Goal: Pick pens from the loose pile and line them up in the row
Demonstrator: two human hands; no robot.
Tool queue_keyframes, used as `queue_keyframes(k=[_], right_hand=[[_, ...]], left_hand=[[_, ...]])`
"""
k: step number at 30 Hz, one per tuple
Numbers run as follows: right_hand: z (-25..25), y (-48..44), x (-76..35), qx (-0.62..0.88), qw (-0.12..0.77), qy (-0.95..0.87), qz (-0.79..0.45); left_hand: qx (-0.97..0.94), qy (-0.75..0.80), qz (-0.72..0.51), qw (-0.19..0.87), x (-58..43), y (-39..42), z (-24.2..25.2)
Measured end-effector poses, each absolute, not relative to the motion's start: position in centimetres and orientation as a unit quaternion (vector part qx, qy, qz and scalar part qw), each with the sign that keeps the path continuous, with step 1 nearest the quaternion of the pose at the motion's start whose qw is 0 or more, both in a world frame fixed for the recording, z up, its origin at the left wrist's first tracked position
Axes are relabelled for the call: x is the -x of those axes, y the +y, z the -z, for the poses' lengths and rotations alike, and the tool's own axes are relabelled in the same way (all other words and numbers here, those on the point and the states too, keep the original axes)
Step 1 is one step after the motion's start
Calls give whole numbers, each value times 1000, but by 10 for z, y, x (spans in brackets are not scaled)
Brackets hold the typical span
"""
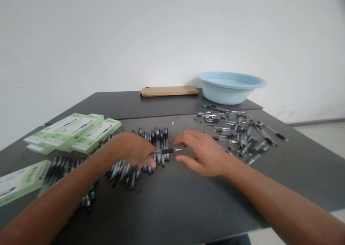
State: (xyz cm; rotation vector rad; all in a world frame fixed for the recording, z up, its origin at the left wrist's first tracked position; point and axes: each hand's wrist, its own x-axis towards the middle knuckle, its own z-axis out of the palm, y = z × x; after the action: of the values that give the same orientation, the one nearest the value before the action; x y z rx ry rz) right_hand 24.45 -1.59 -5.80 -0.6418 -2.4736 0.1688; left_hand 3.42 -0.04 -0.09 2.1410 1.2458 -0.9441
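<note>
My left hand (137, 151) is closed around the rear of a gel pen (167, 151). The pen lies nearly level, with its black grip and pale tip pointing right. Facing it, my right hand (202, 153) has thumb and fingers apart, close to the tip; I see nothing held in it. Beneath and beyond my left hand lie rows of capped pens (161, 137), partly hidden by the hand and forearm. To the right of my right hand, loose pens without caps (242, 133) are spread in a messy pile.
Green and white pen boxes (91, 133) are stacked at the left, with another box (24, 180) nearer me. More pens (61, 169) lie beside it. A light blue basin (229, 94) and a flat cardboard piece (169, 91) rest at the back of the dark table (172, 209).
</note>
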Motion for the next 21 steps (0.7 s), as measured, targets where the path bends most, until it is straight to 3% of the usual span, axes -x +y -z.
queue_keyframes(k=[21], right_hand=[[60, -16, -242, 256, 265, -929, -46]], left_hand=[[-799, 452, 326, 224, -32, -1, 5]])
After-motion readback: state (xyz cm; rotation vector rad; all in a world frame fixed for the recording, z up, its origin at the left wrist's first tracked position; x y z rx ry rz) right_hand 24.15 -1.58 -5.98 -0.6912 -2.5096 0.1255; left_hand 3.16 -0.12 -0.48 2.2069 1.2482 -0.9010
